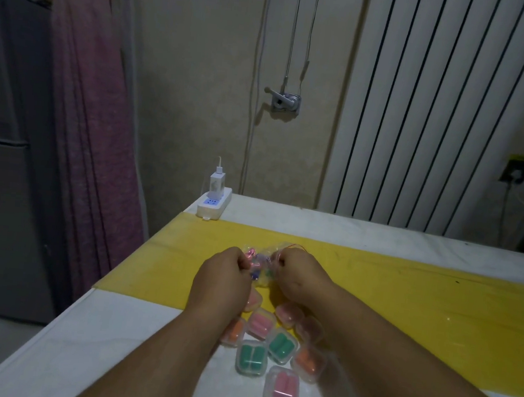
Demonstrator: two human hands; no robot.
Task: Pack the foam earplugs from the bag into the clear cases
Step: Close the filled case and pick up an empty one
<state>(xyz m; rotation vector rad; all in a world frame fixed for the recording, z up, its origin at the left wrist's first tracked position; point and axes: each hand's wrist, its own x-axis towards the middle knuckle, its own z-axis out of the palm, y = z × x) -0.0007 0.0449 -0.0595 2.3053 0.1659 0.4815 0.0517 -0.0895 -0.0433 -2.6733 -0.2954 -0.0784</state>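
Note:
A small clear plastic bag with mixed-colour foam earplugs inside is held up over the yellow strip of the table. My left hand pinches its left side and my right hand pinches its right side near the red-edged opening. Below my wrists lies a cluster of several clear cases: a green-filled case, another green one, a pink one, a second pink one and an orange one. My forearms hide parts of some cases.
The white table has a yellow band across it. A white power strip with a plugged-in charger sits at the far left corner. A radiator and a wall stand behind, and a pink curtain hangs at the left.

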